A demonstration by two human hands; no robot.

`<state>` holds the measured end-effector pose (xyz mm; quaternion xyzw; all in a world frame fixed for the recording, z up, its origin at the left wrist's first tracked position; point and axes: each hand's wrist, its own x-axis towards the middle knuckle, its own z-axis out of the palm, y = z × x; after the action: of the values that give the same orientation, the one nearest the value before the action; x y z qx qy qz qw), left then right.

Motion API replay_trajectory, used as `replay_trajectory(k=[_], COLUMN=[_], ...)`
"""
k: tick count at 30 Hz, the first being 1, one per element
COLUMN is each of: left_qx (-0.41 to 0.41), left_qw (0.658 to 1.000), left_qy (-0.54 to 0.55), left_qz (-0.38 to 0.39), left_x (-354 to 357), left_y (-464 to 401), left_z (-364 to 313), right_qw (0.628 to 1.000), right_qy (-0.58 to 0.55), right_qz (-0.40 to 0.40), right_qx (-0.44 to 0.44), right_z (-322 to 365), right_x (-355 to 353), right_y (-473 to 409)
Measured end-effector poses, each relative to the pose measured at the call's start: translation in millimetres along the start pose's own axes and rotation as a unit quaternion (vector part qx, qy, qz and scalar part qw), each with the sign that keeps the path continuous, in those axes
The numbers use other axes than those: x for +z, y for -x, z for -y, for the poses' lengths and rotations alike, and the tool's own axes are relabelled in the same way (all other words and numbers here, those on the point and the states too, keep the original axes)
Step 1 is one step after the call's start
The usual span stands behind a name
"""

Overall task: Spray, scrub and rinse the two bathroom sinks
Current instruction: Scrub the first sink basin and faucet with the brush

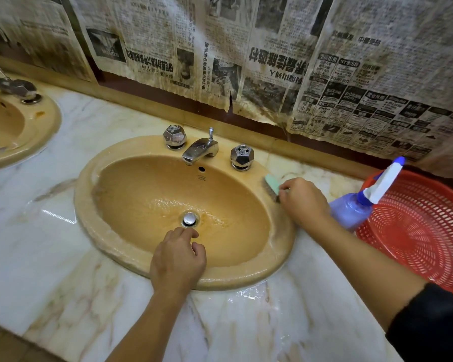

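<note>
1. Two sinks in view, both tan, set in a marble worktop (pixel 63 244). The near sink (pixel 147 194) fills the centre; the second sink (pixel 19 126) is cut off at the far left edge.
2. Near sink: basin surface wet, a shallow film of water around the drain stopper (pixel 189 218). Chrome spout (pixel 199 150) at the far rim, between two faceted chrome knobs.
3. Left hand (pixel 178 259) rests on the near rim of the near sink, fingers loosely curled, holding nothing; index fingertip just beside the stopper (contact cannot be told).
4. Right hand (pixel 304 199) at the right rim of the near sink, fingers curled round a scrub brush (pixel 271 186) with a green back; bristles face down on the rim.
5. Spray bottle (pixel 351 210), purple with a white and blue trigger head, stands right of the near sink, just beside a red perforated basket (pixel 416 231).
6. Stained newspaper sheets (pixel 272 61) cover the far wall.
</note>
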<state>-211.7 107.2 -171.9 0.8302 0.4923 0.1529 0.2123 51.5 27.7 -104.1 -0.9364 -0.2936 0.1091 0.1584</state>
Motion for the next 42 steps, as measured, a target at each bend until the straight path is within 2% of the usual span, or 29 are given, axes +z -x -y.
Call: replay_trajectory(k=[4,6,9,15,19,22,26,31,33,35,39,42], left_qx=[0.018,0.031,0.067,0.13,0.149,0.118,0.116,0.23,0.267,0.279,0.273,0.275], left_qw=[0.999,0.998,0.997,0.991,0.989,0.993,0.99,0.962,0.949,0.945,0.946,0.943], left_qy=[0.02,0.037,0.042,0.027,0.014,-0.019,-0.061,-0.13,-0.155,-0.163,-0.168,-0.175], left_qz=[0.032,0.039,0.025,-0.009,-0.008,-0.007,0.051,0.071,0.058,0.054,0.058,0.072], left_x=[-5,-14,-35,-80,-89,-80,-65,-48,-42,-37,-36,-35], left_y=[-3,-10,-32,-123,-194,-238,-277,-305,-310,-313,-314,-315], left_z=[-1,-1,-1,-7,7,34,67,93,101,104,99,100], right_qw=[0.999,0.993,0.964,0.915,0.881,0.854,0.819,0.789,0.763,0.733,0.739,0.72], right_qy=[-0.021,-0.114,-0.258,-0.373,-0.418,-0.442,-0.437,-0.458,-0.467,-0.483,-0.475,-0.472], right_qz=[0.039,0.01,-0.026,-0.086,-0.082,-0.097,-0.191,-0.268,-0.298,-0.318,-0.329,-0.345], right_qx=[-0.005,0.03,0.066,0.124,0.206,0.258,0.319,0.309,0.334,0.359,0.345,0.374], right_z=[15,14,22,58,75,93,121,157,153,157,187,179], right_x=[4,-1,4,26,54,70,84,120,117,118,129,118], right_y=[6,0,4,2,-7,-15,-31,-3,-21,-33,-12,-29])
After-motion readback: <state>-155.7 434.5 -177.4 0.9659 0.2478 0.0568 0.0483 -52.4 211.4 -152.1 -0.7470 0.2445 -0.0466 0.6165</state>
